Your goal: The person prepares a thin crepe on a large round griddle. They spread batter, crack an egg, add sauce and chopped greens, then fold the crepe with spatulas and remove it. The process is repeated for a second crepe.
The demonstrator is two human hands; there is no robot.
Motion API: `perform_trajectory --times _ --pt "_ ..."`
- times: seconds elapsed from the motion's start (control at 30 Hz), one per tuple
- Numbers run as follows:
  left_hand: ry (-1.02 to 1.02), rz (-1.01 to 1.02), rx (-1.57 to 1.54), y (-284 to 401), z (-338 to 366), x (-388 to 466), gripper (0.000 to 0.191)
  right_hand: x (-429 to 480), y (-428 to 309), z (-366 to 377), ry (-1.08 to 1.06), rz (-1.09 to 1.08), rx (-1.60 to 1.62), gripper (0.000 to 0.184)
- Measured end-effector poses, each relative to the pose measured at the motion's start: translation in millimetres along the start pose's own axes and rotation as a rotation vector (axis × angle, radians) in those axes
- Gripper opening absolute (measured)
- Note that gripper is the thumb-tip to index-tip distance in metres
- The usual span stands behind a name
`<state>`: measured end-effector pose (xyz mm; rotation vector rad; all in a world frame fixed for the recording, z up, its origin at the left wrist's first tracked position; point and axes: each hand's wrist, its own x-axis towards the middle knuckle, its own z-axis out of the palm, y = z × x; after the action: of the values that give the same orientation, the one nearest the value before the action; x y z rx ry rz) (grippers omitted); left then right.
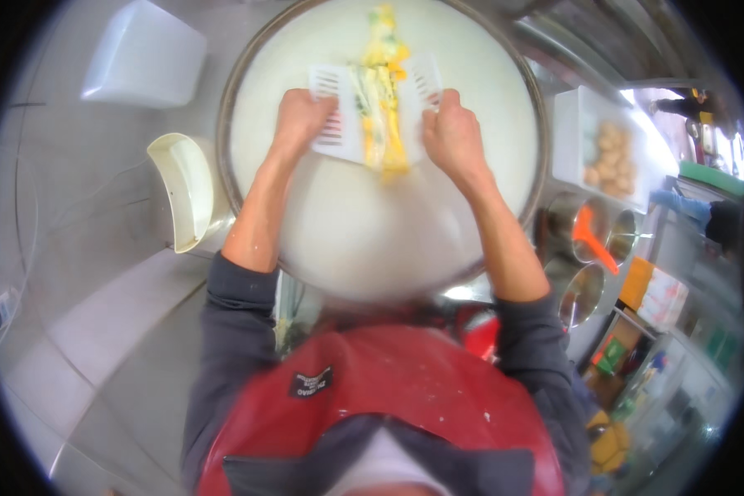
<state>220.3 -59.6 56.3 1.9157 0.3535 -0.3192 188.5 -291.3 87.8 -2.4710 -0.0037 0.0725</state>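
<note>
My left hand (304, 118) grips the left side of a white slotted plastic piece (327, 139), and my right hand (454, 127) grips a like slotted piece (425, 77) on the right. Between them lies a yellow, white and green food mass (381, 118), long and blurred by motion, which trails towards the far side. Whether the two slotted pieces are one item, I cannot tell. Both hands are over a large round vessel (536, 124) with a dark rim and a pale, whitish inside.
Left of the vessel are a white box-like container (146, 59) and a cream curved container (192, 192). At right stand a white tray (567, 139) of brown rounded items (611, 158), metal pots (583, 294) and an orange-handled utensil (595, 242). A person's blue-gloved hand (682, 204) shows beyond.
</note>
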Motion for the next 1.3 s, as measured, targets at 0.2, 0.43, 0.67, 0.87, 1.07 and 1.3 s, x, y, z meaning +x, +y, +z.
perform_trajectory --times 0.2,0.43,0.67,0.87,1.07,1.3 --pt "0.059 -0.023 0.048 2 -7 -9 0.025 -12 -8 -20 -0.005 -0.025 -0.075 0.017" --pt "0.103 0.017 0.113 -4 -30 -26 0.024 -40 6 -37 -0.061 0.043 -0.104 0.019" --pt "0.144 -0.011 -0.148 -37 -57 -12 0.018 -28 70 -36 -0.006 0.139 0.112 0.023" --pt "0.034 -0.181 -0.076 -46 -2 16 0.015 16 96 38 -0.038 0.258 0.044 0.023" --pt "0.08 -0.184 -0.292 -27 19 -31 0.018 -15 47 37 -0.153 0.298 0.579 0.017" --pt "0.057 -0.039 -0.279 28 -11 -21 0.018 13 18 -11 -0.038 0.107 0.653 0.015"
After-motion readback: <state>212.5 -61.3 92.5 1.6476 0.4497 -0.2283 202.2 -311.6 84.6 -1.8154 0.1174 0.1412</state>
